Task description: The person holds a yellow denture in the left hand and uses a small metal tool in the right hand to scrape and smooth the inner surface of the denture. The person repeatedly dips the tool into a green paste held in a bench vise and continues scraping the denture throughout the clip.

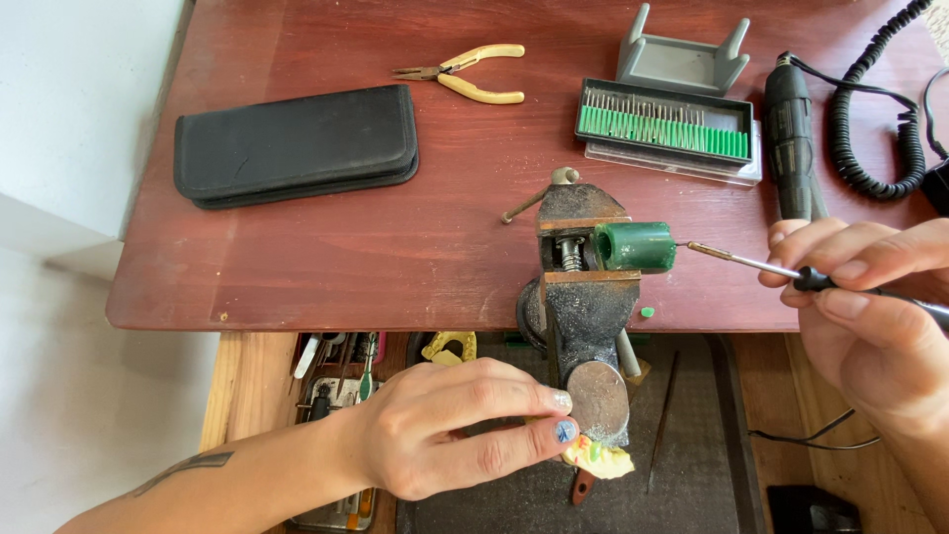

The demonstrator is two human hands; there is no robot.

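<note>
The reddish wooden desk carries a black pouch, yellow-handled pliers, a grey stand, a tray of green bits and a clamped vise.

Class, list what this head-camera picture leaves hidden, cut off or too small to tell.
- Yellow item by the left hand: fingers cover most of it.
- Tool in the right hand: its rear passes the right edge.
- Bits in the green-lined case: too small to tell shapes.
- Open drawer: tabletop hides most of it.
</note>
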